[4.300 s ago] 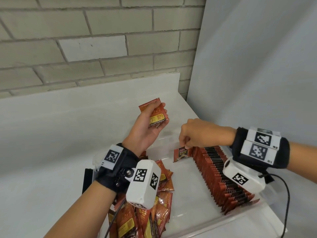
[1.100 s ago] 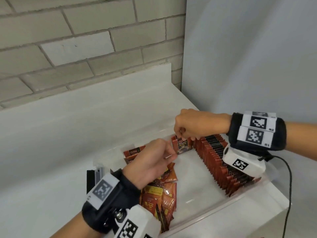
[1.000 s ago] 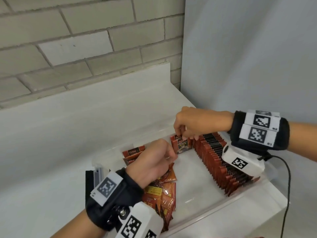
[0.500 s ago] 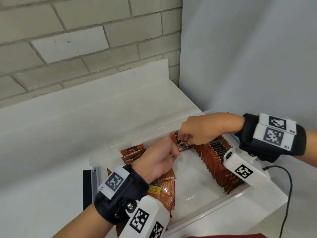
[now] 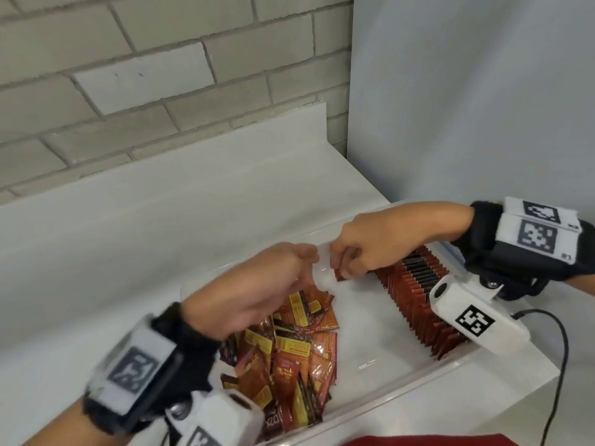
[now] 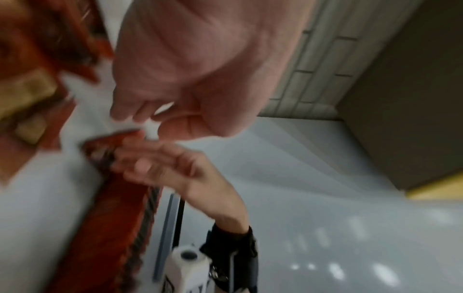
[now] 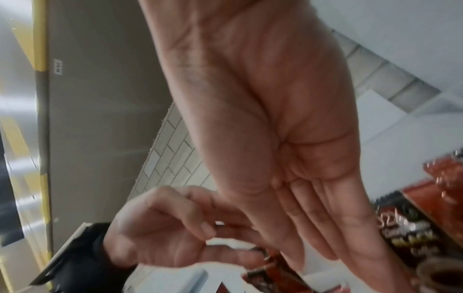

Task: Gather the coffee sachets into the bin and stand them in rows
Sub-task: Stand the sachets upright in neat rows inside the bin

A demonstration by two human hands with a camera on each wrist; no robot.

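Nearest to me, a red cloth edge (image 5: 418, 441) is showing at the bottom of the head view. Just past it, one clear bin (image 5: 402, 403) is sitting on the white bench (image 5: 96, 252).

Inside the bin, on my left, a loose pile of coffee sachets (image 5: 289, 358) is lying flat and overlapping; I am making out well over a dozen, but the heap is hiding too many for an exact count. On my right, one row of standing sachets (image 5: 418, 300) is running along the bin's right wall, several dozen packed face to face, too tight to count.

My left hand (image 5: 257, 294) is hovering over the far end of the loose pile, wrist low, palm turned inward, fingers loosely curled with the thumb and fingertips near each other. The left wrist view is blurred, but I am seeing nothing between them.

My right hand (image 5: 363, 252) is reaching in from the right above the far end of the row, knuckles up, fingers bent downward. Thumb and fingers are pinching one end sachet (image 5: 339, 274) by its top edge, holding it upright against the front of the row. The two hands' fingertips are almost meeting.

Beyond the bin, the bench is running to a brick wall (image 5: 161, 75), with a grey panel (image 5: 467, 91) on the right.
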